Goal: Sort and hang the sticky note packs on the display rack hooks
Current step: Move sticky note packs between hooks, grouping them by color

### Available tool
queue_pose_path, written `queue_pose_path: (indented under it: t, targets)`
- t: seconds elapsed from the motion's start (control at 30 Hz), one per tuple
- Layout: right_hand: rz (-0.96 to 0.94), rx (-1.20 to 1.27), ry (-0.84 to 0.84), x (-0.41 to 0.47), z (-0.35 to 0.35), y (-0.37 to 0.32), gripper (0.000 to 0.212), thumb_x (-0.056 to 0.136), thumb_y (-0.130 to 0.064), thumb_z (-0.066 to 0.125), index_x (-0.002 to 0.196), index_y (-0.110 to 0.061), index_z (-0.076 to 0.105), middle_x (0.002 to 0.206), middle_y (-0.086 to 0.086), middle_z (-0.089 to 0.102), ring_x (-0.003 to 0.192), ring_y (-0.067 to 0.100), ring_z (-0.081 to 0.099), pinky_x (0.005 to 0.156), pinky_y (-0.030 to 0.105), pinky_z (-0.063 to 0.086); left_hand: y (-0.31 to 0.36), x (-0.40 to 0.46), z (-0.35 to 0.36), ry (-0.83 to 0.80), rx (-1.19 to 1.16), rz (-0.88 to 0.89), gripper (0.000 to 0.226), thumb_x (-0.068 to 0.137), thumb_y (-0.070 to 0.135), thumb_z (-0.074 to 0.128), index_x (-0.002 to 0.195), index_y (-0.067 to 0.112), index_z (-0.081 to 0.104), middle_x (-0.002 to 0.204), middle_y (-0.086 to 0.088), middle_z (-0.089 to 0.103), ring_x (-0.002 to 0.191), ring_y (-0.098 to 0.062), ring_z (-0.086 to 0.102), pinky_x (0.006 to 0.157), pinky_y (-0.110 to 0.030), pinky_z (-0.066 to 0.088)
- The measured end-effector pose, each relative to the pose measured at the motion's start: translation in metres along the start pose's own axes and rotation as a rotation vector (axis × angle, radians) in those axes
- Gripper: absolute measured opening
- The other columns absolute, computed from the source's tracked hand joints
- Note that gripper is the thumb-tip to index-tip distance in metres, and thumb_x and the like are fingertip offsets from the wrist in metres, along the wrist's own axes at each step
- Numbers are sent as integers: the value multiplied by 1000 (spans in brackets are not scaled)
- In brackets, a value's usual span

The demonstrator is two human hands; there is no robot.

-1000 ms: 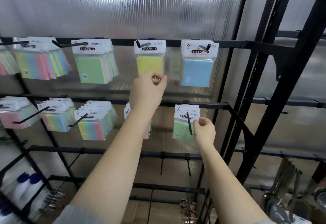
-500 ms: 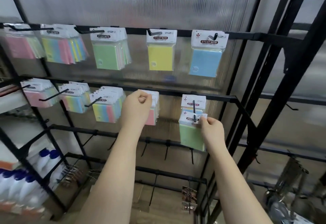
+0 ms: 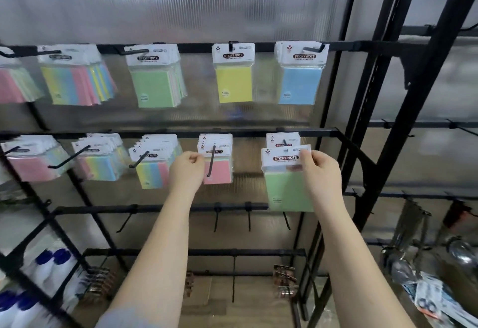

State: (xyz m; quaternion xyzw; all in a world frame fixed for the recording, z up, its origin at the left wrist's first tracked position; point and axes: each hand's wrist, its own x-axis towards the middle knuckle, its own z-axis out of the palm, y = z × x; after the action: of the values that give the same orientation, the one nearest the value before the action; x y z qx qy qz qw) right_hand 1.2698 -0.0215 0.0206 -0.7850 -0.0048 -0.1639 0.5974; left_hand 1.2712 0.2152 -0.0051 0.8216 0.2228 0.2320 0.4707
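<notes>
Hidden: We cannot see the hook under the green pack; the pack itself covers it, so we cannot tell whether it hangs or is only held. Behind it, more packs show only their white header cards.
Cut off: The pink packs at far left run past the frame edge, and our forearms leave it at the bottom.
Hard to make out: The small print under each header title is too fine to read; the metal utensils at lower right are blurred.
Right hand: Our right hand pinches the green pack's header card at its upper right corner, fingers curled.
Left hand: Our left hand is curled beside the pink pack on the next hook, fingertips at its header's left edge; whether it grips the card we cannot tell.
Where: The green pack sits at the right end of the display rack's middle bar.
Orientation: Its long axis runs vertical, header up, printed face toward us, tilted slightly.
Writing: "STICKY NOTE" reads on the green pack's header and on the yellow pack and blue pack above.
</notes>
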Motion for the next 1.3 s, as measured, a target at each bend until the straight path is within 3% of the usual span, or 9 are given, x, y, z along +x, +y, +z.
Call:
queue_pose_path:
  t: [0.1, 0.27, 0.4, 0.47, 0.6, 0.73, 0.8, 1.03, 1.3]
  targets:
    - [-10, 28, 27, -5, 3, -12, 34, 97, -24, 44, 81, -4, 65, 76, 4, 65, 66, 17, 49, 63, 28, 36, -11, 21, 7, -120, 80, -32, 34, 96, 23, 41, 122, 9, 60, 123, -6, 62, 110, -24, 55, 86, -29, 40]
    - [-40, 38, 41, -10, 7, -20, 49, 88, -38, 44, 86, 9, 59, 73, 18, 56, 66, 18, 43, 64, 29, 31, -17, 45, 18, -279, 203, -121, 54, 101, 30, 35, 147, 6, 25, 152, -12, 31, 138, -29, 31, 110, -37, 26]
    - [-10, 58, 56, -10, 7, -21, 41, 92, -34, 47, 82, 3, 61, 75, 15, 60, 67, 18, 46, 65, 30, 34, -20, 55, 24, -348, 143, -64, 33, 97, 23, 37, 123, 11, 55, 121, -9, 60, 107, -26, 54, 89, -32, 41]
    - [-8, 53, 69, -9, 7, -21, 37, 96, -29, 46, 81, 2, 61, 73, 8, 58, 67, 19, 46, 64, 30, 34, -21, 56, 26, -336, 109, -62, 31, 96, 21, 38, 115, 9, 59, 111, -6, 63, 99, -26, 56, 85, -31, 44]
    - [-1, 58, 78, -5, 11, -19, 38, 95, -30, 46, 83, 2, 61, 84, 22, 65, 67, 21, 50, 65, 30, 37, -30, 57, 34, -259, 1, -102, 27, 93, 18, 42, 106, 10, 64, 104, -10, 67, 93, -28, 61, 78, -32, 48]
    - [12, 64, 67, -3, 15, -20, 37, 95, -30, 46, 85, 2, 62, 91, 23, 66, 68, 21, 50, 66, 31, 39, -34, 49, 38, -145, -42, -140, 16, 96, 22, 45, 102, 9, 53, 92, -5, 59, 71, -16, 52, 53, -25, 34]
    - [19, 76, 59, -3, 18, -20, 36, 94, -31, 46, 84, 0, 63, 89, 21, 66, 68, 22, 51, 67, 32, 40, -36, 49, 42, -167, -96, -159, 18, 99, 25, 44, 98, 7, 49, 88, -6, 55, 66, -13, 47, 52, -26, 31]
    - [32, 87, 45, -2, 21, -22, 43, 87, -37, 46, 84, 3, 60, 75, 14, 59, 67, 21, 48, 66, 32, 37, -42, 51, 51, -298, -321, -193, 27, 101, 24, 40, 112, 6, 58, 101, -12, 66, 83, -20, 57, 56, -24, 36]
    - [27, 76, 69, -4, 42, -25, 44, 93, -31, 46, 89, 12, 54, 71, 16, 51, 65, 18, 42, 64, 29, 32, -28, 25, 27, -129, -126, -7, 37, 103, 24, 28, 69, 14, 38, 65, 0, 41, 56, -11, 37, 47, -23, 28]
